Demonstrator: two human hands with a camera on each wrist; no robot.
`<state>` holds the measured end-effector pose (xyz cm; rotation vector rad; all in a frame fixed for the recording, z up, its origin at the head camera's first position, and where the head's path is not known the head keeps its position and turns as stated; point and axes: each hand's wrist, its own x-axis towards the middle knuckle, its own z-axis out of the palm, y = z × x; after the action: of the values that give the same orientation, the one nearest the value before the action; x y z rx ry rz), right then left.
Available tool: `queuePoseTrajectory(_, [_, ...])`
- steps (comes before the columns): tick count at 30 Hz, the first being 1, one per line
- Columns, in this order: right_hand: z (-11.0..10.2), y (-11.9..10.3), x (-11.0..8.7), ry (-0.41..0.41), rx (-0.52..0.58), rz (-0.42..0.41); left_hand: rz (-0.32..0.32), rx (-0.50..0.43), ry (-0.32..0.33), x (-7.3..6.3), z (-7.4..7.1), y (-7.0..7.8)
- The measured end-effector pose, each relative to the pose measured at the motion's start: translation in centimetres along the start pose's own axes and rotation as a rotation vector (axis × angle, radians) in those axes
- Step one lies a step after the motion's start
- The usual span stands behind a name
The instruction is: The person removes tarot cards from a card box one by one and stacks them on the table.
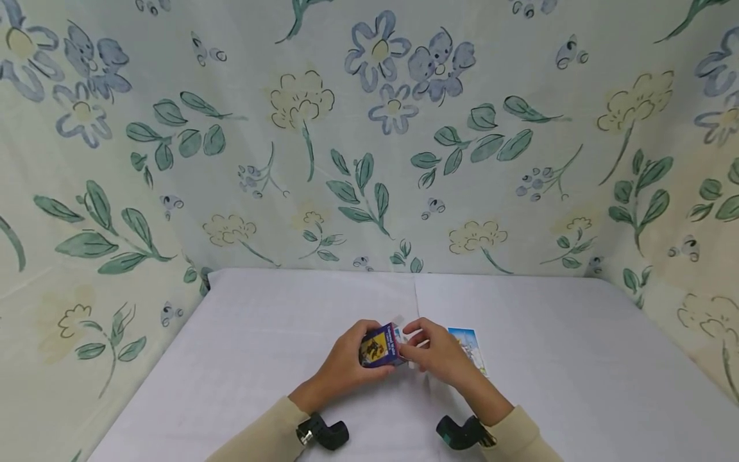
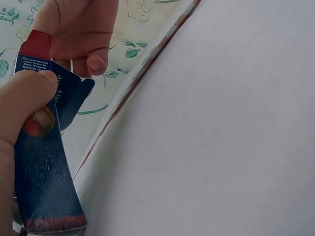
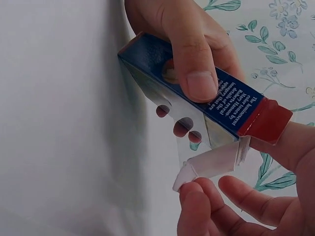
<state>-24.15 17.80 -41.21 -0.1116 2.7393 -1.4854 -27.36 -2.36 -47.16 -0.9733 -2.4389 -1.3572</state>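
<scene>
My left hand (image 1: 340, 362) grips a small blue card deck box (image 1: 378, 346) above the table, its thumb lying along the narrow printed side. The box's end toward my right hand stands open, with a red side flap (image 3: 269, 120) sticking out. At that end my right hand (image 1: 441, 353) pinches the pale inner side of the lid flap (image 3: 214, 160) between thumb and fingertips. In the left wrist view the flap's dark outer face (image 2: 74, 96) bends away from the box. Whatever is inside the box cannot be made out.
A picture card (image 1: 470, 346) with blue sky lies on the table just beyond my right wrist, partly hidden by it. White cloth covers the table (image 1: 277, 308), with a crease running from its back edge. Floral fabric (image 1: 358, 192) hangs behind and at the sides.
</scene>
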Motion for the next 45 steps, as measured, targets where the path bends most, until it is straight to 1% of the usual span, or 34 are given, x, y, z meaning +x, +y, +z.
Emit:
queuePoseTrajectory(10, [-0.4,-0.1,0.1,0.006,-0.002,0.030,0.006,0.004,0.002,0.0,0.0,0.0])
queuePoseTrajectory(21, [-0.9,-0.4,-0.1,0.001,0.010,0.017,0.017,-0.001,0.005,0.0,-0.1,0.0])
queuePoseTrajectory(29, [-1.1,-0.4,0.0,0.000,0.000,0.017,-0.015,0.004,-0.007,0.0,-0.1,0.1])
queuePoseTrajectory(34, [-1.3,-0.5,0.1,0.003,-0.002,0.008,-0.016,0.011,0.005,0.1,-0.2,0.2])
queuePoseTrajectory(39, [-1.7,-0.7,-0.1,0.006,-0.018,0.021,-0.023,0.022,-0.002,0.1,-0.1,0.1])
queuePoseTrajectory(45, [-2.2,-0.9,-0.1,0.010,-0.014,0.035,-0.026,0.024,0.006,0.0,0.0,0.2])
